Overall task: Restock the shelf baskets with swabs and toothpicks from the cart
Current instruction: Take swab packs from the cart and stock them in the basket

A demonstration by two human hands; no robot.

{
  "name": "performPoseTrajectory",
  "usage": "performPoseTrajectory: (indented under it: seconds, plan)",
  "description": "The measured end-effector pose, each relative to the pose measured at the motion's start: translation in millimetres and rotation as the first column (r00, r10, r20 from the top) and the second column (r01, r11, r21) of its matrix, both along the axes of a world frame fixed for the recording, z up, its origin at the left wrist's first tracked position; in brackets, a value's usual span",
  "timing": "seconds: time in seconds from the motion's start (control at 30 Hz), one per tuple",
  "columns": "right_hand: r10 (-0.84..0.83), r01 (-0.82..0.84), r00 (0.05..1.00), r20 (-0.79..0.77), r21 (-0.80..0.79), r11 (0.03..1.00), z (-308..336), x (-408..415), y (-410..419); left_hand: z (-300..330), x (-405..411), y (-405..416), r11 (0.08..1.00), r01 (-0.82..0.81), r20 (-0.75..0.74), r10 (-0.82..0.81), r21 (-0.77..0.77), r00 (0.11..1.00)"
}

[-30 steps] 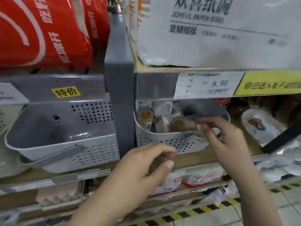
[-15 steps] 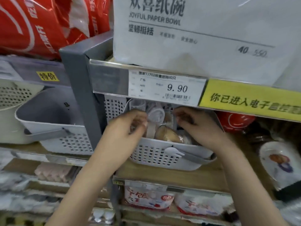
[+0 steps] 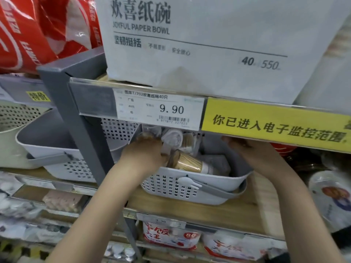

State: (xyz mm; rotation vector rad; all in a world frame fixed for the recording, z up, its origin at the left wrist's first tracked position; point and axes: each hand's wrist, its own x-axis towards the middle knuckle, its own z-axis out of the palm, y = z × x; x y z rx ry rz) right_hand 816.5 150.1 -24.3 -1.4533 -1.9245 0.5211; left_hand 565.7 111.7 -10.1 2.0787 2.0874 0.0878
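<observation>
A grey perforated basket (image 3: 190, 188) stands on the wooden shelf under the price rail. Inside it lie several small packs: a clear tub of toothpicks (image 3: 185, 162) on its side at the front, and white swab packs (image 3: 171, 136) behind. My left hand (image 3: 142, 154) reaches over the basket's left wall, its fingers closed round a small brown-topped toothpick tub (image 3: 145, 136). My right hand (image 3: 247, 149) is over the basket's right end, just below the shelf rail. Its fingertips curl under the rail and are partly hidden.
A second grey basket (image 3: 57, 162) sits left of the grey upright post (image 3: 76, 120). The shelf rail with the 9.90 tag (image 3: 152, 109) hangs low over the basket. A paper bowl pack (image 3: 209, 44) rests above; paper plates (image 3: 330, 198) at right.
The view has closed in on the basket. My left hand carried the brown-topped tub up from below the shelf and into the basket's left side. My right hand shifted to the basket's right end.
</observation>
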Motion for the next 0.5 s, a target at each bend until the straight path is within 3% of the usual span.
performPoseTrajectory:
  seconds: [0.07,0.13,0.27,0.4,0.5]
  plan:
    - [0.034,-0.033,0.999,0.033,-0.030,0.999,-0.1,2.7,-2.1,3.5,-2.0,-2.1,0.999,-0.026,0.066,0.023,0.037,0.998]
    - [0.163,-0.167,0.986,-0.037,-0.162,0.973,4.8,-3.8,-7.0,4.2,-5.5,-3.1,0.996,-0.041,0.161,0.027,0.080,0.987]
    - [0.457,-0.413,0.889,0.020,-0.394,0.821,9.4,-35.4,-13.4,3.4,-6.4,-7.1,0.984,-0.104,0.317,0.054,0.142,0.947]
    - [0.525,-0.479,0.851,-0.025,-0.448,0.755,8.0,-49.5,-8.1,1.2,-6.4,-10.6,0.958,-0.159,0.423,0.045,0.239,0.905]
    - [0.524,-0.475,0.852,-0.015,-0.445,0.759,10.7,-46.5,-7.7,0.7,-7.1,-11.3,0.946,-0.196,0.547,0.023,0.260,0.837]
